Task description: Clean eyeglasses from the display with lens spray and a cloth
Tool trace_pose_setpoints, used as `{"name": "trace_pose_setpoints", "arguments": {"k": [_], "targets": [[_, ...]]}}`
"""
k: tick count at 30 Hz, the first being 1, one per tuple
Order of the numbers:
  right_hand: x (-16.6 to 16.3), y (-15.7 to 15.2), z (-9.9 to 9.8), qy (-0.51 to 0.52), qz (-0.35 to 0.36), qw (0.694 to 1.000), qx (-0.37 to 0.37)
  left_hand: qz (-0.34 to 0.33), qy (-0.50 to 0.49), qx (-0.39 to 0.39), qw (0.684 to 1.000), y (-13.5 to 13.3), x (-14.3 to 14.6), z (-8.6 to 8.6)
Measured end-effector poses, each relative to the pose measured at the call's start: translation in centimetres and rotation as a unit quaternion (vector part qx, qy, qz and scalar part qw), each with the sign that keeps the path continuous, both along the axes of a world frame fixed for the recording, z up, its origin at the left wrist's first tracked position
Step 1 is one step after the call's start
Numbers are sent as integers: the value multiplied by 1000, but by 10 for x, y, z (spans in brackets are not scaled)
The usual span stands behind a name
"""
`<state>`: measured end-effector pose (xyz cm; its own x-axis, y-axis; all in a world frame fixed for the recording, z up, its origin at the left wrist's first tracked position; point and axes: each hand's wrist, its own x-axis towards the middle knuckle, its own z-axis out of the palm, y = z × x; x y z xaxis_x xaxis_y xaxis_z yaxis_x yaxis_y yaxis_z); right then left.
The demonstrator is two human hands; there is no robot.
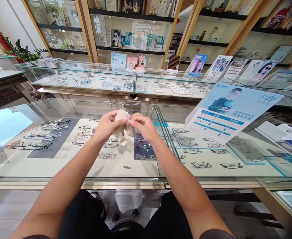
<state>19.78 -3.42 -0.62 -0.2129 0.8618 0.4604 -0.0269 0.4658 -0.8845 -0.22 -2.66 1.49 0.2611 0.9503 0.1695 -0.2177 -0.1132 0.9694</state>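
Note:
Above the glass counter [136, 172] I hold a pair of thin-framed eyeglasses [130, 128]. My left hand [108, 124] is closed, pinching a beige cleaning cloth [121, 131] against one lens. My right hand [143, 126] is closed too, its fingertips gripping the other lens rim. The cloth hangs down between my hands. One temple of the glasses sticks up behind my fingers.
Under the glass lie several rows of eyeglass frames [48, 134] on white and grey trays. A blue-and-white leaflet stand [225, 114] stands on the counter at the right. A second display case [126, 83] and wall shelves are behind. A small brass piece [127, 167] lies inside the case.

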Motion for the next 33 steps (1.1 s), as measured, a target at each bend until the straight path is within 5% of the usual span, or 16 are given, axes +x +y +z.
{"name": "trace_pose_setpoints", "arguments": {"k": [15,30,33], "targets": [[0,-1,2,-15,19,999,-22,-13,14,24,1000,2,2,-4],[-8,-5,0,-13,90,994,-54,122,69,191,972,-2,7,-10],[-6,-2,0,9,85,994,-63,67,72,188,977,3,0,-7]]}}
